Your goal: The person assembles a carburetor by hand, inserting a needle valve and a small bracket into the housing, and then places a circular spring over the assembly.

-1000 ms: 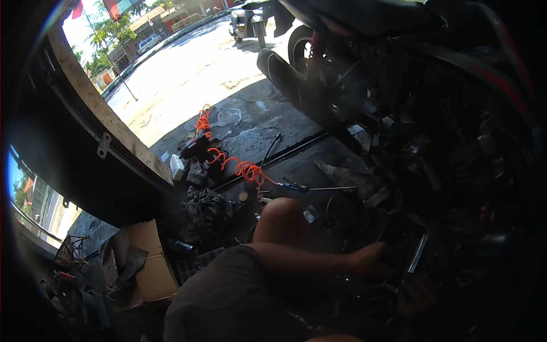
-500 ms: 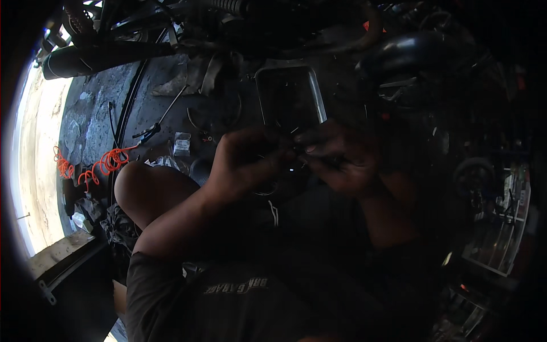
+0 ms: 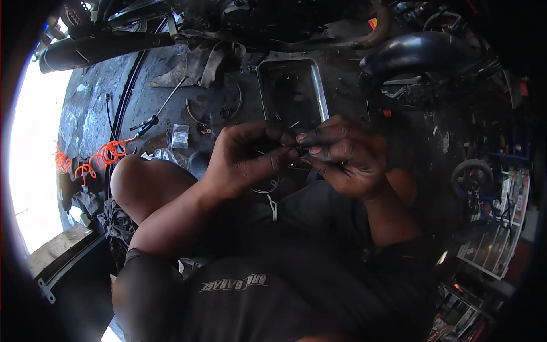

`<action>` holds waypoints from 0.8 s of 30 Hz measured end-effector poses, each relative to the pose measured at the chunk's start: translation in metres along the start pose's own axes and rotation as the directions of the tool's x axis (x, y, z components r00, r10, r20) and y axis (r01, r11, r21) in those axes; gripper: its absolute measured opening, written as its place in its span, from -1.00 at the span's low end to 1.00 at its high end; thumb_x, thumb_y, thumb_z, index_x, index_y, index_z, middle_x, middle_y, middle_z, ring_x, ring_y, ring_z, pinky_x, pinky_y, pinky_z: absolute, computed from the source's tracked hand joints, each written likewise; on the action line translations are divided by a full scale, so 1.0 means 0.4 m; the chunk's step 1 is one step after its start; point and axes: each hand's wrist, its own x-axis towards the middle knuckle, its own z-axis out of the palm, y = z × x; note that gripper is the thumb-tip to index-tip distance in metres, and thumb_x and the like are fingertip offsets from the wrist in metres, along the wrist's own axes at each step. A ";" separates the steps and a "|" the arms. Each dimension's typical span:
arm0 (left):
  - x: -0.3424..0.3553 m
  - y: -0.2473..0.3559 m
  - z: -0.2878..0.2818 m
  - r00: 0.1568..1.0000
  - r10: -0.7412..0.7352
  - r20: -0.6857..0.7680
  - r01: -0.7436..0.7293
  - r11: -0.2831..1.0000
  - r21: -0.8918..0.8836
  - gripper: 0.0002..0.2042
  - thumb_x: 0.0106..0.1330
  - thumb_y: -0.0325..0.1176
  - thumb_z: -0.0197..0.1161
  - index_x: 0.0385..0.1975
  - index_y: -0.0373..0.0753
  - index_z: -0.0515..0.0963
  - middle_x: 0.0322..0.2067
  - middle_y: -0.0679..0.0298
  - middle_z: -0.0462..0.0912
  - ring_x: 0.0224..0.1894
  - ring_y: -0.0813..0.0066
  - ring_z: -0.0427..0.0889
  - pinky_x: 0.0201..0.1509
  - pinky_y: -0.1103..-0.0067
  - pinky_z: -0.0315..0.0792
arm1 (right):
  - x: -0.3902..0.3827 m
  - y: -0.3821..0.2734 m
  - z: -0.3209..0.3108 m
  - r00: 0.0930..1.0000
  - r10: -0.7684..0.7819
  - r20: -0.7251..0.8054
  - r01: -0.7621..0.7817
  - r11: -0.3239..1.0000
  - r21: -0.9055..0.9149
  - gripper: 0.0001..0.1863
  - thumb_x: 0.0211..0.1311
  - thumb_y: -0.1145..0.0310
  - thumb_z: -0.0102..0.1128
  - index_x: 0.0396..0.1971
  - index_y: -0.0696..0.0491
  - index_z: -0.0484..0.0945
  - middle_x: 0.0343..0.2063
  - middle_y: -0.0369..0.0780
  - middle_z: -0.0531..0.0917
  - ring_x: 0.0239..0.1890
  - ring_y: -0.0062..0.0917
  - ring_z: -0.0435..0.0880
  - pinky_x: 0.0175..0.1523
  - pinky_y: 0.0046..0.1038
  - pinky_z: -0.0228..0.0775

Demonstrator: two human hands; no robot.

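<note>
Left hand (image 3: 242,159) and right hand (image 3: 353,157), fingertips facing; each is curled to a narrow pinch, thumb near fingers, on a small dark part (image 3: 301,151); the part lies between the two hands, where their fingertips meet, and is mostly hidden by them; its exact shape cannot be told. Judged against the fingertips, it is probably light and easily moved; it is likely stiff, though its material is unclear, and fragility cannot be judged; dark smudges on the fingers suggest grease, so it may prove slippery and easy to drop. Suitable hold: pads of thumb and forefinger on opposite edges, one side to each hand, pressed lightly. Surroundings: just beyond the right hand's fingers, a metal tray (image 3: 321,91) on the floor (image 3: 345,91); left of the left hand, a clear packet (image 3: 180,137); farther out, an air gun (image 3: 149,124) with an orange coiled hose (image 3: 108,156); nearer the body than both hands, a pale cord (image 3: 274,210).
</note>
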 end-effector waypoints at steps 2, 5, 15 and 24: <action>0.004 -0.004 -0.004 1.000 0.011 0.015 -0.011 1.000 -0.022 -0.80 0.29 -0.49 0.37 -0.14 -0.40 0.62 -0.25 0.24 0.72 -0.15 0.58 0.67 -0.05 0.63 0.53 | 0.003 -0.001 0.000 1.000 -0.002 -0.010 0.002 1.000 0.005 -0.74 -0.10 0.65 0.50 -0.41 0.12 0.60 -0.26 -0.14 0.76 -0.29 -0.38 0.76 -0.32 -0.47 0.59; 0.008 -0.002 -0.007 0.999 0.011 0.040 -0.008 0.998 -0.060 -0.81 0.29 -0.47 0.37 -0.17 -0.39 0.61 -0.26 0.25 0.71 -0.14 0.59 0.66 -0.03 0.63 0.51 | 0.005 0.001 -0.005 1.000 -0.003 -0.006 0.003 0.999 0.033 -0.75 -0.10 0.64 0.51 -0.43 0.12 0.58 -0.26 -0.14 0.76 -0.29 -0.39 0.76 -0.32 -0.47 0.59; 0.015 -0.010 -0.013 0.993 0.065 0.098 -0.063 0.998 -0.033 -0.83 0.32 -0.46 0.35 -0.19 -0.37 0.58 -0.16 0.24 0.67 -0.10 0.60 0.63 0.01 0.60 0.52 | -0.007 0.008 -0.006 0.996 0.092 0.007 -0.092 0.991 0.097 -0.76 -0.03 0.60 0.51 -0.47 0.11 0.54 -0.27 -0.13 0.74 -0.29 -0.43 0.76 -0.31 -0.48 0.61; 0.019 -0.031 -0.037 0.990 0.023 0.139 -0.020 0.999 -0.027 -0.81 0.32 -0.42 0.37 -0.19 -0.36 0.57 -0.21 0.24 0.68 -0.13 0.55 0.65 -0.02 0.58 0.55 | -0.010 0.015 -0.006 0.959 0.270 0.083 -0.282 0.931 0.233 -0.76 -0.02 0.57 0.51 -0.47 0.12 0.53 -0.26 -0.17 0.73 -0.30 -0.48 0.77 -0.28 -0.50 0.62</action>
